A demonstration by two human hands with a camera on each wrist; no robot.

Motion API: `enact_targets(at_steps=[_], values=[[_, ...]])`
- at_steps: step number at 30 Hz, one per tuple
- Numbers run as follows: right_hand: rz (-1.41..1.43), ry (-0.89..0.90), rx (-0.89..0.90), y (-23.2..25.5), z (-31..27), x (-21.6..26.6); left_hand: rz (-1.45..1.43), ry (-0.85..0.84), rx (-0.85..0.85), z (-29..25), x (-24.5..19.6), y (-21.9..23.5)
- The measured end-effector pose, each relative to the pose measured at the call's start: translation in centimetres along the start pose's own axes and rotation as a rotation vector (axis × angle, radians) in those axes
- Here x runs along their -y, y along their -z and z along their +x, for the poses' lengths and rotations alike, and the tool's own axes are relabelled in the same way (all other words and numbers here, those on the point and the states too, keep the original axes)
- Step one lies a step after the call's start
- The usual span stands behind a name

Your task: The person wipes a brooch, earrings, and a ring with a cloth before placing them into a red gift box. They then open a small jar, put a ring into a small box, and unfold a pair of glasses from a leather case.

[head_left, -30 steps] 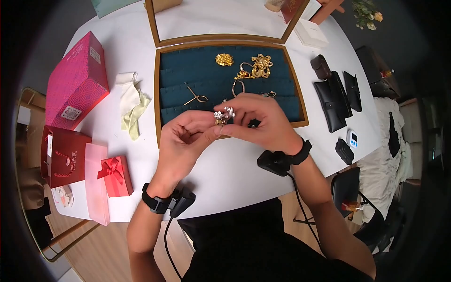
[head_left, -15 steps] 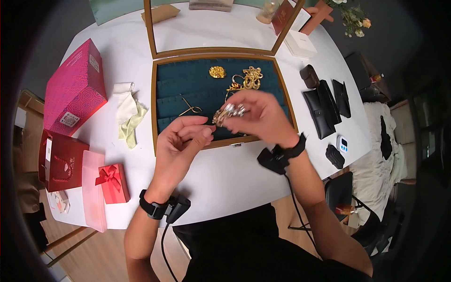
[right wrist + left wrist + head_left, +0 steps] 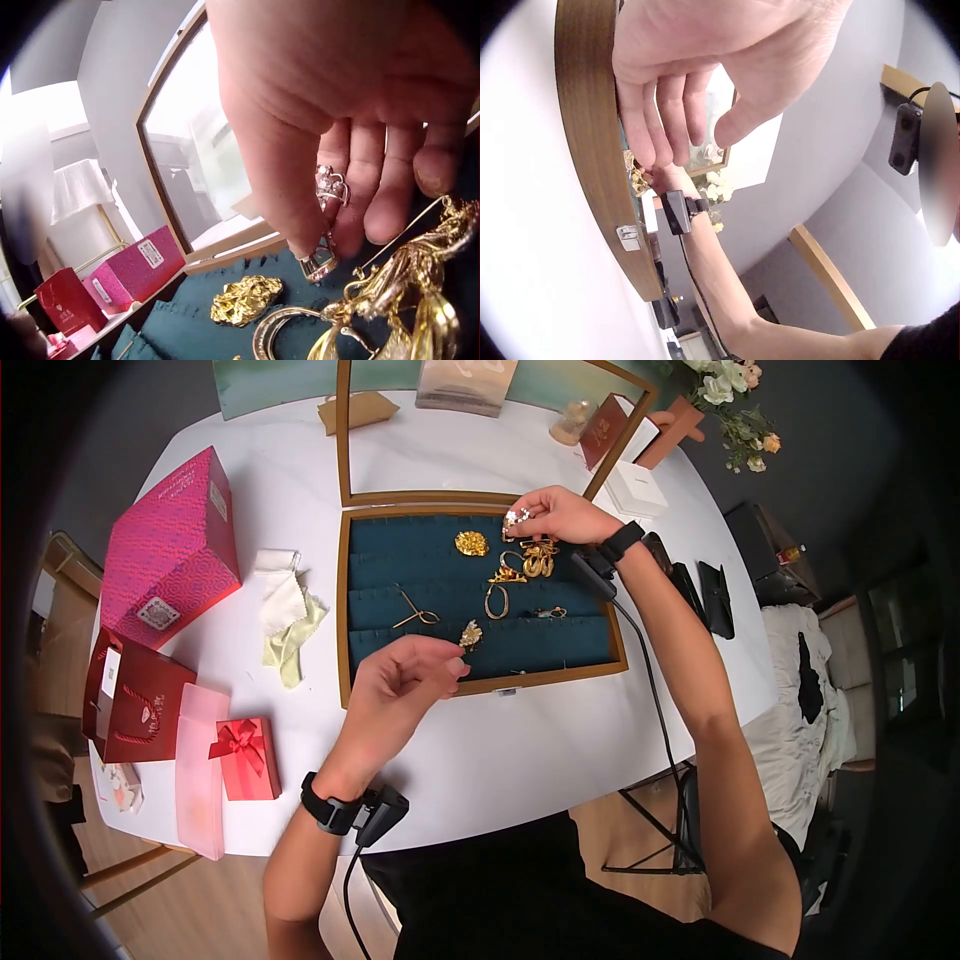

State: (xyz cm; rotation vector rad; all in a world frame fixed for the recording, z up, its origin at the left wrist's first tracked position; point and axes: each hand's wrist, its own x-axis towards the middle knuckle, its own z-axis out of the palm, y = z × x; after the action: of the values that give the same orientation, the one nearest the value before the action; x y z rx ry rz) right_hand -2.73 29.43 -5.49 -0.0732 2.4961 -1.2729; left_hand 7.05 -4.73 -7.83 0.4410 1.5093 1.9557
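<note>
At the upper right of the teal-lined jewelry case (image 3: 345, 580), the right hand (image 3: 565, 518) pinches a silver piece with clear stones (image 3: 515, 520). The right wrist view shows the stones (image 3: 327, 184) between thumb and fingers, above a gold brooch (image 3: 390, 289) and a gold nugget-like piece (image 3: 246, 300). Over the case's front left edge, the left hand (image 3: 400, 690) has loosely bent fingers, with nothing visible in them in the left wrist view (image 3: 705, 67). A gold flower-like piece (image 3: 471, 636) lies just beyond its fingertips; whether they touch is unclear.
The case's glass lid frame (image 3: 343, 440) stands raised behind. Left of the case are a cloth (image 3: 283, 610), a pink box (image 3: 170, 550), a red bag (image 3: 150, 705) and a red gift box (image 3: 246, 760). Black pouches (image 3: 714, 598) lie to the right.
The right hand has moved away from the left hand, up and to the right, carrying the silver piece. The left hand remains near the case's front edge. The head view has shifted.
</note>
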Motion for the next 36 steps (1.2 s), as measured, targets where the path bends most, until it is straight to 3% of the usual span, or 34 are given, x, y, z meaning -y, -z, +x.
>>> enact_targets(at_steps=[6,10,13,16,18,31,36], values=[[-0.21,-0.036,0.057,0.2,0.4,0.3,0.016,0.008,0.028,0.0,-0.2,0.0],[-0.191,-0.051,0.042,-0.2,0.1,0.6,-0.006,0.028,0.033,0.0,-0.2,0.1],[-0.012,-0.011,-0.106,-0.5,0.1,-0.8,-0.005,0.021,0.037,0.0,-0.1,0.1],[-0.057,0.037,-0.173,-0.7,-0.3,-1.2,0.014,0.023,0.027,0.0,-0.2,0.0],[-0.255,0.165,-0.243,-0.8,-0.9,-1.1,0.03,0.017,0.026,0.0,-0.2,-0.1],[-0.459,0.243,-0.388,-2.2,-2.1,-0.1,0.056,0.023,0.018,0.0,-0.2,-0.1],[-0.389,0.516,-0.534,-1.7,-1.6,-0.7,0.047,0.014,0.023,0.1,-0.1,0.0]])
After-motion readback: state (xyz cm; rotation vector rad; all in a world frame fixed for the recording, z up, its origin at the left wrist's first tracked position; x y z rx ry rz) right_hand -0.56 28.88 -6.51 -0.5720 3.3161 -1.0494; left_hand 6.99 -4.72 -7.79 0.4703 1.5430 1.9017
